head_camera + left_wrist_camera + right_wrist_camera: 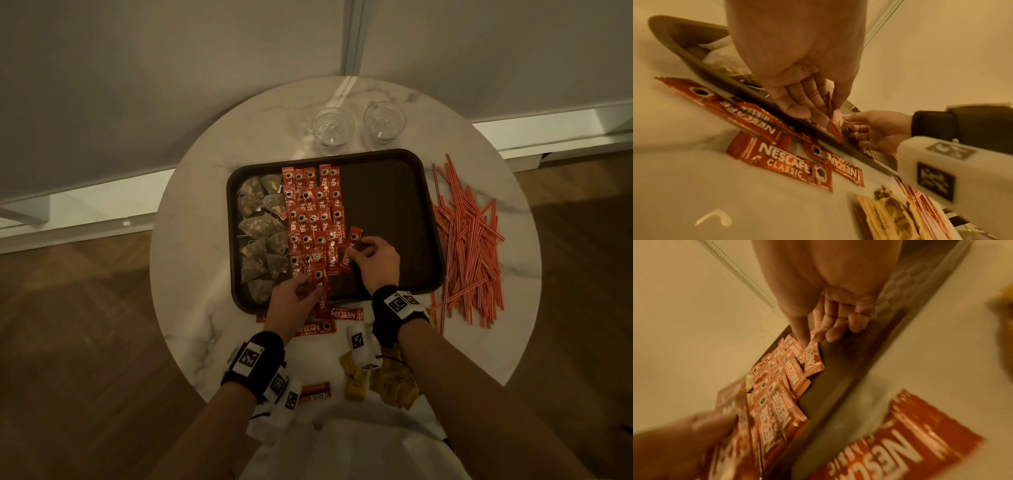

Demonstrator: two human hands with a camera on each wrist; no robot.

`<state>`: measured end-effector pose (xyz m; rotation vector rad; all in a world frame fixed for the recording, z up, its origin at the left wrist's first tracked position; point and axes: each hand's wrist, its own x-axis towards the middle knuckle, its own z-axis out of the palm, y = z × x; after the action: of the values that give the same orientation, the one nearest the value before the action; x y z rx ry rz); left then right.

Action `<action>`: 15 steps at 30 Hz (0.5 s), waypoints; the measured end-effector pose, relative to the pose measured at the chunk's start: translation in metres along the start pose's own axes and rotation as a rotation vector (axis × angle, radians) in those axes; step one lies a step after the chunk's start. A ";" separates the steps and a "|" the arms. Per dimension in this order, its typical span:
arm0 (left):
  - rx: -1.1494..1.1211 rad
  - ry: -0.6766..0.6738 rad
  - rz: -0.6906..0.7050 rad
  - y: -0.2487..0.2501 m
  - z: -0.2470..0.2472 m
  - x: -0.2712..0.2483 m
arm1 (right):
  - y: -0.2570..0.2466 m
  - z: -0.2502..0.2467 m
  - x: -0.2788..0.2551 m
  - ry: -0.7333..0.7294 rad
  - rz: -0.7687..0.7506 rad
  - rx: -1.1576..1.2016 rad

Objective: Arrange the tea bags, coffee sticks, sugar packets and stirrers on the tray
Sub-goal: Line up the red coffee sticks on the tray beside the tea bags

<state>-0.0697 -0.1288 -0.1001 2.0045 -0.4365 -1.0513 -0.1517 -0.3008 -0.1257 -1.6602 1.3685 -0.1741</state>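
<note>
A dark brown tray (387, 205) lies on a round marble table (191, 240). Pyramid tea bags (260, 229) fill its left side, and rows of red coffee sticks (310, 219) lie beside them. My right hand (359, 251) pinches one coffee stick (352, 250) at the right edge of the rows; thumb and forefinger (800, 331) hold its end (813, 360). My left hand (308, 291) grips another coffee stick (321, 298) over the tray's near rim (838, 141). Loose sticks (346, 313) lie in front of the tray. Yellow sugar packets (394, 387) and red-striped stirrers (469, 246) lie on the table.
Two glass cups (330, 128) (383, 121) stand behind the tray. The tray's right half is bare. One more coffee stick (315, 390) lies near the table's front edge, by my left wrist. A wall and a wooden floor surround the table.
</note>
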 end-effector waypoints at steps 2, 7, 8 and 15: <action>-0.012 0.002 -0.016 -0.002 0.001 -0.002 | -0.003 0.000 0.005 -0.021 0.021 -0.011; -0.025 0.010 -0.017 -0.005 0.003 -0.003 | -0.010 0.002 0.011 -0.074 0.034 -0.037; -0.026 0.011 -0.021 -0.005 0.003 -0.002 | -0.011 0.003 0.012 -0.084 0.033 -0.044; -0.018 0.007 -0.018 -0.007 0.000 -0.003 | -0.014 0.007 0.013 -0.050 0.011 -0.132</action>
<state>-0.0720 -0.1235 -0.1042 1.9987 -0.4043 -1.0553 -0.1327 -0.3086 -0.1247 -1.7535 1.3767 -0.0363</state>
